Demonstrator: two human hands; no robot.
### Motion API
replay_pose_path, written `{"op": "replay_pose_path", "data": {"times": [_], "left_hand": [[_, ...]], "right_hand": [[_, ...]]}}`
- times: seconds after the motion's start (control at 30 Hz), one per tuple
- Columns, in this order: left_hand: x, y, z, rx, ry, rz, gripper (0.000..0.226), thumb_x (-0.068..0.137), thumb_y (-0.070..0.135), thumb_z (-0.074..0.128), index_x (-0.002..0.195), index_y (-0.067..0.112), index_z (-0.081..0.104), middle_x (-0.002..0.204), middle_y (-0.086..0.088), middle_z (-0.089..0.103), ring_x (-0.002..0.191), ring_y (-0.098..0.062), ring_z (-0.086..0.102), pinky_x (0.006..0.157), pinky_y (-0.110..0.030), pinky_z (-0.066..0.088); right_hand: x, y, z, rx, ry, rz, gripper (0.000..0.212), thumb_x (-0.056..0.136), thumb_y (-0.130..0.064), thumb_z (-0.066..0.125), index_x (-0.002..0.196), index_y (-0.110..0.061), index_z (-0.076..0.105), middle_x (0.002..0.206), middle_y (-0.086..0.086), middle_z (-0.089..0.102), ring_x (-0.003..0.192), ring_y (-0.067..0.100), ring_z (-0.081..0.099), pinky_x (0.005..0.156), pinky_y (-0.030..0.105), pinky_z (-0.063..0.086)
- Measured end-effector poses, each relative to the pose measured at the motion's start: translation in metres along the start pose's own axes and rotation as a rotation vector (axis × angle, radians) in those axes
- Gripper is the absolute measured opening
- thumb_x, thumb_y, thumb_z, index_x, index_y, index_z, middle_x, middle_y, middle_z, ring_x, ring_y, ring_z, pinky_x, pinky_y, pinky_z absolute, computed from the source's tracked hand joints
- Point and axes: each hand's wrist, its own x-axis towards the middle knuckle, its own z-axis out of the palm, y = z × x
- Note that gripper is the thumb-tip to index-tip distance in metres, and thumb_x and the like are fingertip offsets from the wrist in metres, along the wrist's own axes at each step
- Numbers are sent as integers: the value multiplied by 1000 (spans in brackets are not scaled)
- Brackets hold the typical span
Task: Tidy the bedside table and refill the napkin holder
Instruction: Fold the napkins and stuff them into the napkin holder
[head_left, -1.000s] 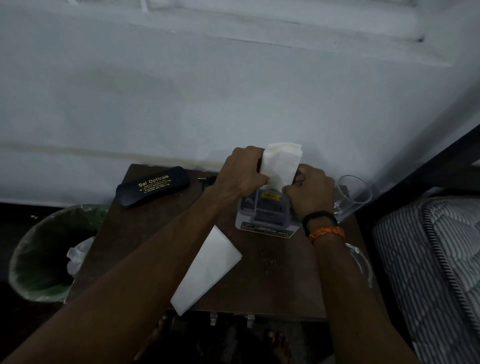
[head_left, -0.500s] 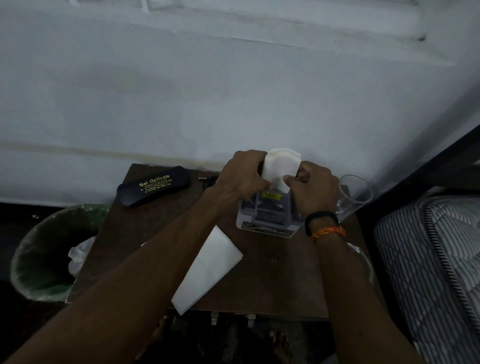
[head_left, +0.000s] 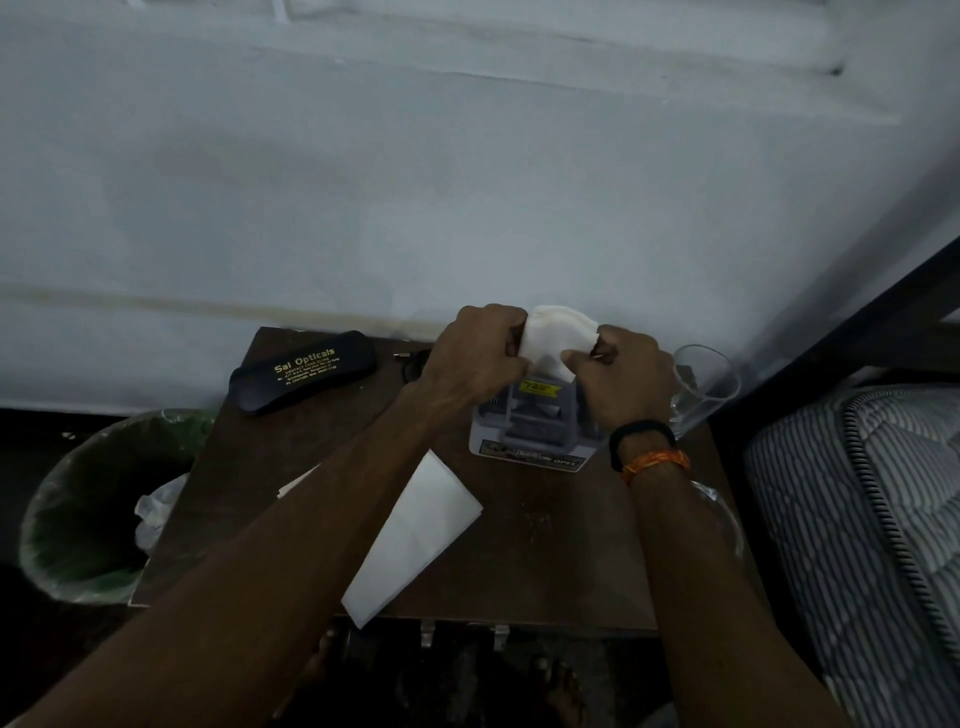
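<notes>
A wad of white napkins (head_left: 558, 335) stands upright in the top of the grey napkin holder (head_left: 530, 441) at the back of the brown bedside table (head_left: 545, 545). My left hand (head_left: 478, 351) grips the napkins from the left. My right hand (head_left: 618, 379) pinches them from the right, thumb at their lower edge. The bottom of the napkins is hidden between my hands and the holder. A folded white napkin (head_left: 415, 535) lies flat on the table under my left forearm.
A black spectacle case (head_left: 304, 371) with gold lettering lies at the table's back left. An empty drinking glass (head_left: 704, 387) stands right of the holder. A green-lined bin (head_left: 88, 509) sits left of the table, a striped mattress (head_left: 862, 519) to the right, the wall behind.
The napkins have sunk lower into the holder, and their top is now squeezed shorter and wider between both hands. Hands stayed at the holder.
</notes>
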Motion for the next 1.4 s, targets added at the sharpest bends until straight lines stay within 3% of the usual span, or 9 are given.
{"op": "replay_pose_path", "data": {"times": [0.27, 0.43, 0.53, 0.63, 0.77, 0.93, 1.03, 1.2, 1.4], "left_hand": [[-1, 1, 1, 8, 0, 1, 25, 76, 20, 77, 97, 8, 71, 85, -7, 71, 78, -24, 64, 68, -31, 50], [-5, -3, -1, -47, 72, -34, 32, 76, 34, 79, 97, 12, 67, 91, -1, 68, 79, -16, 61, 68, -32, 53], [-16, -6, -17, -100, 152, -113, 36, 81, 40, 77, 104, 14, 64, 96, 2, 63, 79, -11, 57, 65, -19, 45], [-44, -11, -38, -132, 192, -167, 18, 87, 26, 72, 94, 12, 64, 88, 1, 66, 78, -13, 60, 68, -24, 50], [-97, -24, -56, -19, 6, -126, 1, 89, 16, 68, 88, 16, 67, 86, 8, 63, 79, -3, 59, 73, -28, 50], [-138, -53, -55, 236, -305, -294, 36, 79, 40, 78, 108, 24, 65, 115, 5, 51, 110, -15, 50, 92, -32, 42], [-146, -58, -49, 289, -364, -307, 47, 75, 42, 81, 115, 26, 63, 127, -1, 52, 120, -21, 47, 104, -39, 40], [-150, -67, -42, 400, -396, -335, 53, 73, 41, 83, 119, 31, 59, 131, -1, 50, 122, -23, 48, 107, -42, 40], [-153, -67, -41, 419, -394, -348, 54, 75, 40, 80, 122, 30, 55, 133, -2, 45, 125, -26, 43, 106, -43, 40]], "right_hand": [[-2, 0, 0, 48, -25, 0, 18, 76, -18, 75, 92, -10, 74, 86, 11, 74, 81, 26, 67, 68, 23, 42], [-8, -4, -2, 228, 76, 98, 64, 69, -7, 64, 130, -21, 53, 105, -1, 64, 86, 15, 58, 72, 25, 44], [-18, -14, -8, 304, 306, -2, 53, 66, -5, 58, 117, -20, 56, 97, 0, 62, 73, 21, 60, 63, 26, 47], [-35, -31, -14, 341, 413, -257, 29, 68, 2, 57, 92, -12, 63, 84, 3, 63, 67, 18, 59, 60, 25, 47], [-72, -54, 0, 311, 161, -451, 12, 73, -1, 62, 73, -12, 65, 80, 0, 62, 63, 14, 55, 60, 28, 47], [-104, -56, 35, 6, -516, -348, 14, 85, -16, 62, 98, -17, 69, 96, 1, 69, 87, 15, 62, 80, 32, 55], [-110, -56, 48, -130, -605, -301, 23, 87, -26, 63, 108, -16, 63, 107, 5, 65, 99, 22, 61, 76, 25, 44], [-117, -57, 65, -268, -663, -225, 52, 85, -38, 68, 126, -12, 51, 128, 13, 51, 119, 30, 48, 96, 39, 43], [-120, -60, 81, -334, -637, -167, 60, 82, -42, 69, 125, -8, 46, 131, 15, 48, 120, 31, 46, 98, 39, 43]]}}
